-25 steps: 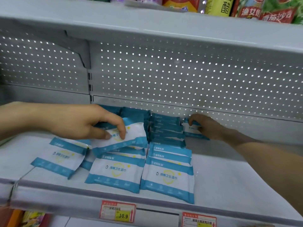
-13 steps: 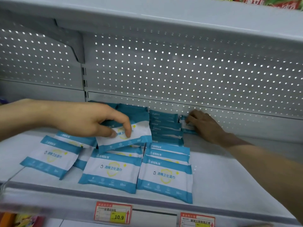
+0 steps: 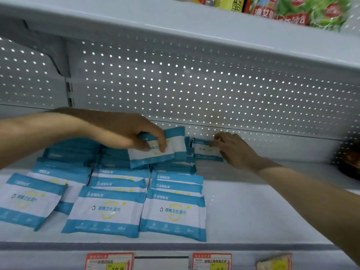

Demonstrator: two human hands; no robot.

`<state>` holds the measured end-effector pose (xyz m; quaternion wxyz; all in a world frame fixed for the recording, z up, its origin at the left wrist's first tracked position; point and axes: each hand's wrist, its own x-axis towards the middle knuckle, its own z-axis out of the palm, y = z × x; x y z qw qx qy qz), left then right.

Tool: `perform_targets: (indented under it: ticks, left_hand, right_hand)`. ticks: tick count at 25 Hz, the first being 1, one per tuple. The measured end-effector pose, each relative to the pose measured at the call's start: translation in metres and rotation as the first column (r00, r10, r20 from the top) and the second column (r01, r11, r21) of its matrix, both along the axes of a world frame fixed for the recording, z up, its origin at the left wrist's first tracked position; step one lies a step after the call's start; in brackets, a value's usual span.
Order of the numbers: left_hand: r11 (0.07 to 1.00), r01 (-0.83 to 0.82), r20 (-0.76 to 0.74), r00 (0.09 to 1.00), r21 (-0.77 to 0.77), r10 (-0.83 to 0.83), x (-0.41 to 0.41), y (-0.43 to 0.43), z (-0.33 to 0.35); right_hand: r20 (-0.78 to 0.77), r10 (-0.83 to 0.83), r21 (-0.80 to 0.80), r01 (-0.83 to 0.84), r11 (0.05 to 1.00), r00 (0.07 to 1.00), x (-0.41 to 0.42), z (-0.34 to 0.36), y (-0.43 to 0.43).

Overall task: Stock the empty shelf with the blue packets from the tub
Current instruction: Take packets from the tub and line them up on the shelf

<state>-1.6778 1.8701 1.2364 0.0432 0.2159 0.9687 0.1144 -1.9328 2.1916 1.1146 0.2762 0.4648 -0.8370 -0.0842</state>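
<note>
Blue-and-white packets lie in overlapping rows on the grey shelf [image 3: 253, 215]; the front ones [image 3: 109, 211] face me. My left hand [image 3: 136, 133] grips one packet [image 3: 175, 145] by its top, holding it lifted above the middle rows. My right hand [image 3: 233, 149] reaches to the shelf's back and its fingers touch the edge of another packet [image 3: 204, 151], which stands against the perforated back wall. The tub is out of view.
The perforated back panel [image 3: 194, 84] closes the shelf behind. An upper shelf [image 3: 175, 22] hangs low overhead with green and yellow goods on it. Price tags [image 3: 109, 262] sit on the front rail. A dark object [image 3: 350, 164] lies at the far right.
My left hand has carried its packet to the right and further back, over the middle rows. My right hand stays at the back packet. The camera has shifted left and tilted up.
</note>
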Motion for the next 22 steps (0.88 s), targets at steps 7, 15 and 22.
perform_targets:
  ticks: [7, 15, 22]
  left_hand:
    - [0.979, 0.200, -0.046, 0.979, 0.039, -0.198, -0.133, 0.059, -0.008]
    - [0.973, 0.231, -0.110, 0.966, -0.029, -0.233, -0.229, 0.118, -0.074]
    - [0.985, 0.174, -0.074, 0.982, 0.009, -0.172, -0.237, 0.083, -0.088]
  right_hand:
    - [0.038, -0.057, -0.020, 0.057, 0.998, 0.998, 0.024, 0.016, 0.073]
    - [0.106, -0.123, -0.068, 0.130, 0.989, 0.987, 0.074, 0.003, 0.133]
    - [0.148, -0.182, -0.079, 0.195, 0.978, 0.972, 0.081, 0.000, 0.134]
